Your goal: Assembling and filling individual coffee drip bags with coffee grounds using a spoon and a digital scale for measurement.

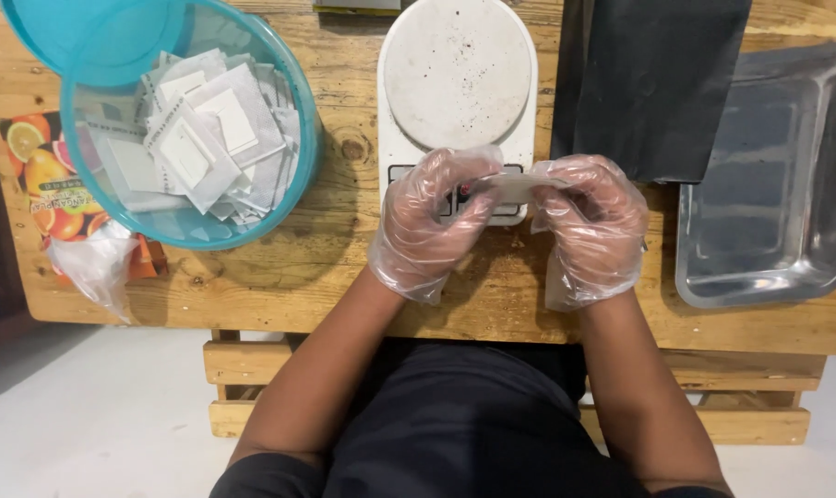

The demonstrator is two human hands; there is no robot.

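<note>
While over scale (458, 74) | left hand (432, 221), right hand (589, 226) pinch flat white sachet (519, 184)

My left hand (432, 221) & right hand (591, 226), both in clear plastic gloves, pinch a small white sachet (519, 184) between them, mid-frame, just over the white scale (458, 74). Upper left: blue bowl (293, 120) w/ more sachets (201, 129). Right edge: metal tray (769, 184), black pouch (653, 83) beside it.

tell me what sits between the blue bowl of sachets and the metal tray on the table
In the head view, a white kitchen scale sits between the blue bowl and metal tray, beside a black pouch.
</note>
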